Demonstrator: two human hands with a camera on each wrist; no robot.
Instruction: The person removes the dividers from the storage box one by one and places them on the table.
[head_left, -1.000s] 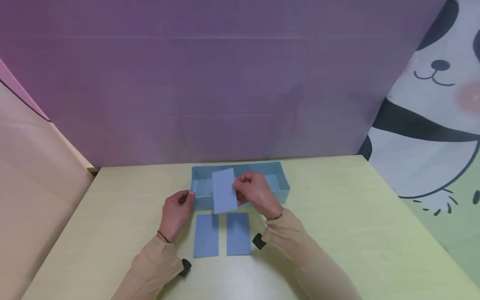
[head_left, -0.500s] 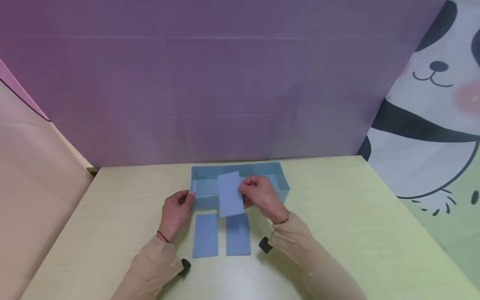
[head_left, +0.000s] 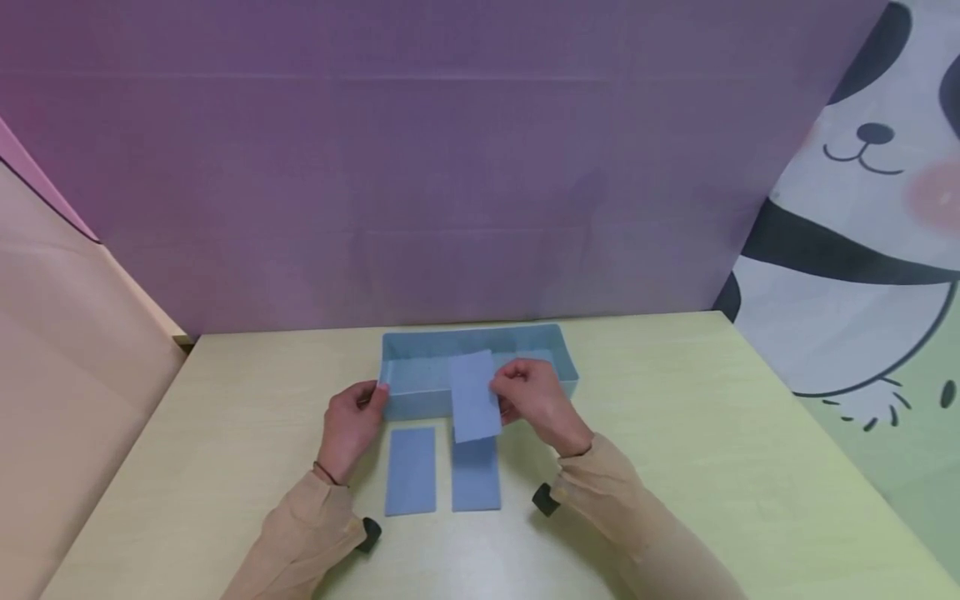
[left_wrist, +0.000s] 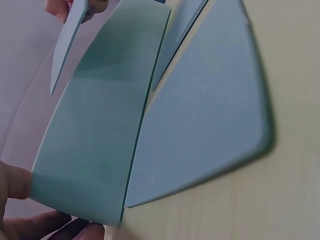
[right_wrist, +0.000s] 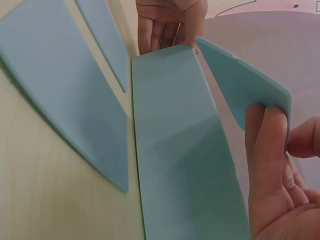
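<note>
In the head view, a long light-blue open box stands on the table. My left hand grips its left end, thumb at the rim and fingers against the end wall. My right hand pinches a thin blue rectangular panel by its right edge, thumb on one face and fingers on the other in the right wrist view. This panel is tilted in front of the box, overlapping its front wall. Two similar panels lie flat before the box: a left panel and a right panel, whose far end is hidden.
The pale wooden table reaches back to a purple backdrop. A panda picture covers the wall at right, and a pale sheet hangs at left. Black wrist devices sit at both sleeves.
My right hand has moved right and a little nearer, bringing the pinched panel from over the box's middle to over the far end of the right-hand panel. My left hand stays at the box.
</note>
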